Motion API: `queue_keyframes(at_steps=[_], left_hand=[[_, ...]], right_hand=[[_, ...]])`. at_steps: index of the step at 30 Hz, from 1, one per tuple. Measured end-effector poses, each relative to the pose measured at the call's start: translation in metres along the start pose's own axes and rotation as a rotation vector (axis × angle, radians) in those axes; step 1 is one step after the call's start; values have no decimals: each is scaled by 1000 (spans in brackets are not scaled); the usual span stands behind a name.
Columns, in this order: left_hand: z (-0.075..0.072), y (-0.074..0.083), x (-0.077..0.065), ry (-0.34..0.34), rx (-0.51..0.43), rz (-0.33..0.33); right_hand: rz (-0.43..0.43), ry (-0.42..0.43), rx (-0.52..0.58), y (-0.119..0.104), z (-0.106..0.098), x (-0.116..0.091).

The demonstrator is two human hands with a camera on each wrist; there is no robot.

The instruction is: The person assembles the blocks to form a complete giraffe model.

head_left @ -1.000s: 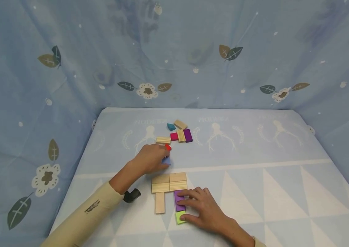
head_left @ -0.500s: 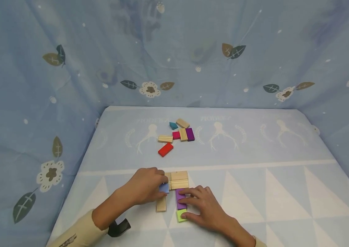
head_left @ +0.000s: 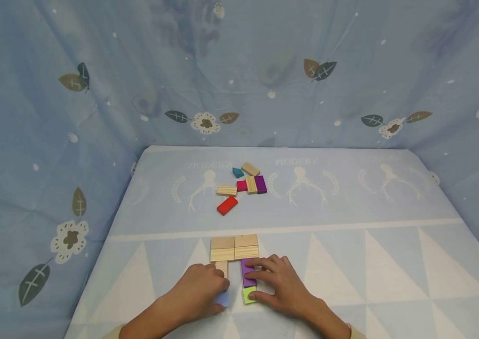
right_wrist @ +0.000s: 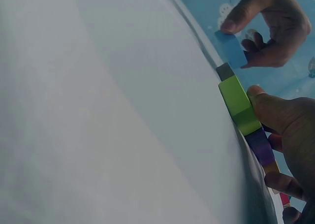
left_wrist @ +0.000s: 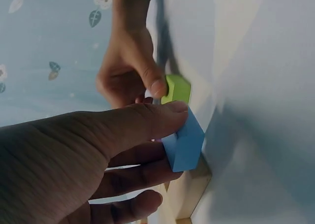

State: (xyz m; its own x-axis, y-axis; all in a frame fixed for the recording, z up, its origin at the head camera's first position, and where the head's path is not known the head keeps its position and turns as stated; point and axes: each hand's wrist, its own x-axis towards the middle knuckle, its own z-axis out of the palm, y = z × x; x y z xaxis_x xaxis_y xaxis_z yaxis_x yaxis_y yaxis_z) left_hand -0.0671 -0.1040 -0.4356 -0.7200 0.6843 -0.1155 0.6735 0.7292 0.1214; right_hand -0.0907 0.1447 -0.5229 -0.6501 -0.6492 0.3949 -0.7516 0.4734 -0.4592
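Note:
My left hand pinches a light blue block between thumb and fingers. In the head view it is at the near end of a plain wooden block. My right hand rests beside the other leg, its thumb touching a lime green block and its fingertips on a purple block. In the right wrist view the blue block shows tilted, apart from the green one. Beyond both legs, several plain wooden blocks lie together as a rectangle.
Farther back lie a red block, a wooden block, a pinkish red block, a dark purple block and a teal pointed block. Patterned cloth hangs behind the table and at its sides.
My left hand has brought the blue block from beyond the wooden rectangle toward me, to the near end of the left leg, uncovering the red block. My right hand has stayed put.

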Motion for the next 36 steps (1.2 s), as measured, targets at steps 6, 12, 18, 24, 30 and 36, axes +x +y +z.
queue_keyframes(at_steps=[6, 12, 18, 24, 30, 36], left_hand=[[9, 6, -3, -6, 64, 11], [14, 11, -1, -23, 127, 6], [15, 11, -3, 30, 159, 2], [15, 8, -2, 46, 165, 26], [15, 9, -1, 37, 195, 4], [15, 10, -2, 46, 212, -39]], right_hand=[[-15, 20, -3, 0, 1, -1], [14, -2, 9, -1, 0, -1], [0, 6, 3, 0, 1, -1], [-16, 26, 4, 1, 2, -1], [-20, 29, 6, 2, 3, -1], [-16, 27, 2, 3, 3, -1]])
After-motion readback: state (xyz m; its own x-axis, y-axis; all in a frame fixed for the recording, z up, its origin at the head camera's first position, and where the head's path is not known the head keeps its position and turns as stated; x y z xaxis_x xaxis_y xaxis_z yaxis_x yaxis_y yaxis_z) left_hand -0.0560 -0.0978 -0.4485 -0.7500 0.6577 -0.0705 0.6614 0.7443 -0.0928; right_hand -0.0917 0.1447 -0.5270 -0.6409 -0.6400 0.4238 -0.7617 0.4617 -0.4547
